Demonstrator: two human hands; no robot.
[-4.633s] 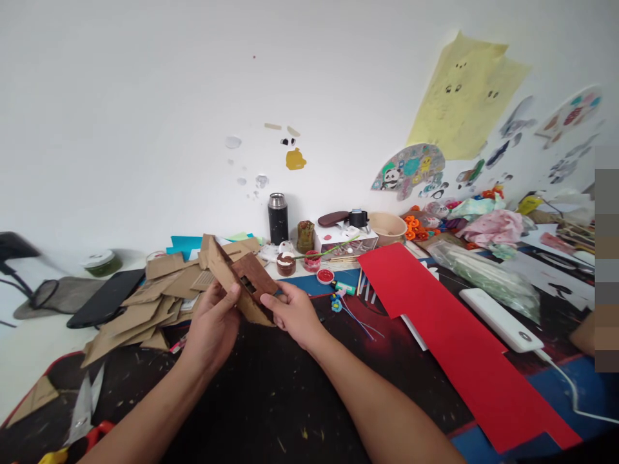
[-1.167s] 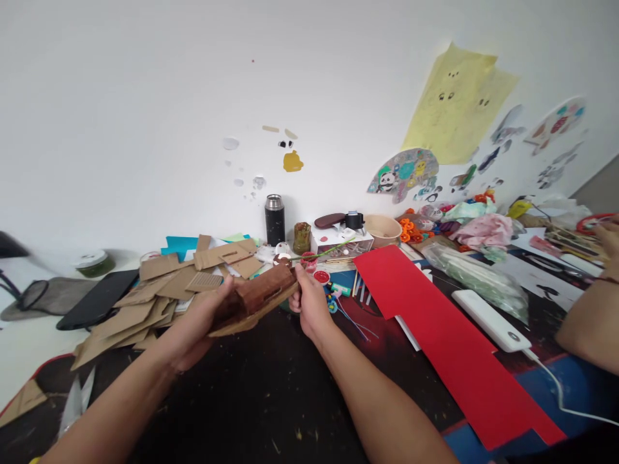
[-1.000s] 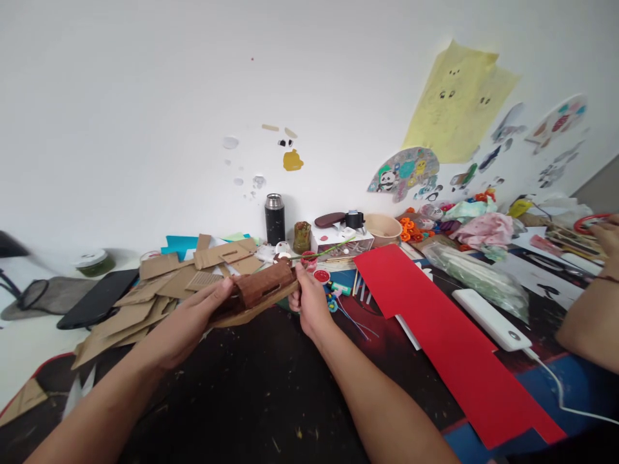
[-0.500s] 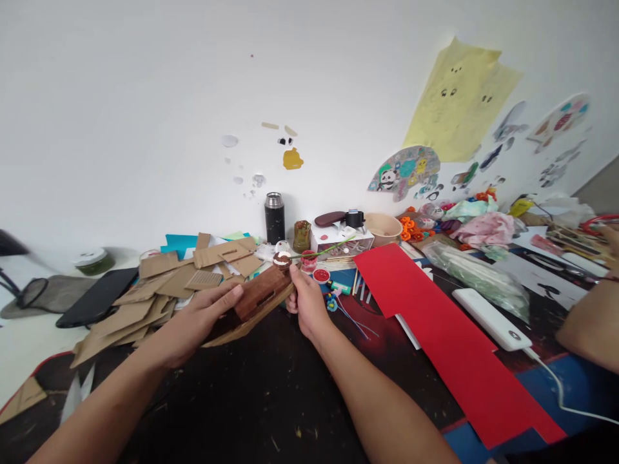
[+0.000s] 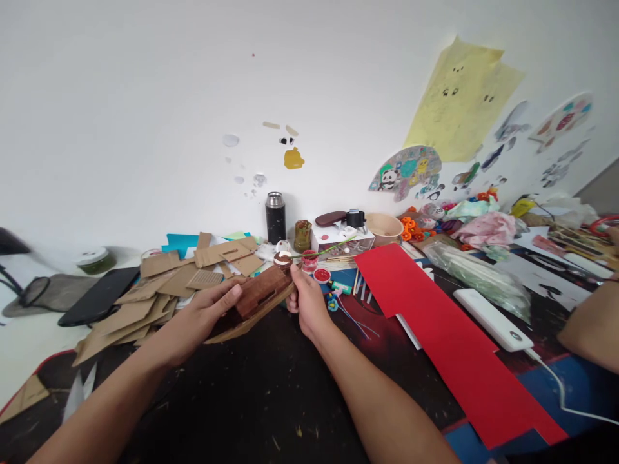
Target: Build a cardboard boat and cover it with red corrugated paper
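Both hands hold a brown-painted cardboard piece (image 5: 264,290), tilted above the dark table. It has a raised box-like part with a narrow dark slot, on a flat cardboard base. My left hand (image 5: 206,316) grips its left side, thumb on top and the other fingers mostly hidden beneath. My right hand (image 5: 305,299) is closed on the right end, thumb upward and fingers curled. Just beyond the right thumb a thin green stick (image 5: 333,247) slants to the right; I cannot tell whether it is held. A small brown-and-white round thing (image 5: 283,259) sits behind the piece.
Cardboard scraps (image 5: 159,283) lie piled left, with scissors (image 5: 80,390) near my left forearm. A black flask (image 5: 275,219) and a red paint pot (image 5: 322,276) stand behind. To the right are a long red sheet (image 5: 449,335), a white power bank (image 5: 493,319) and another person's arm (image 5: 592,322).
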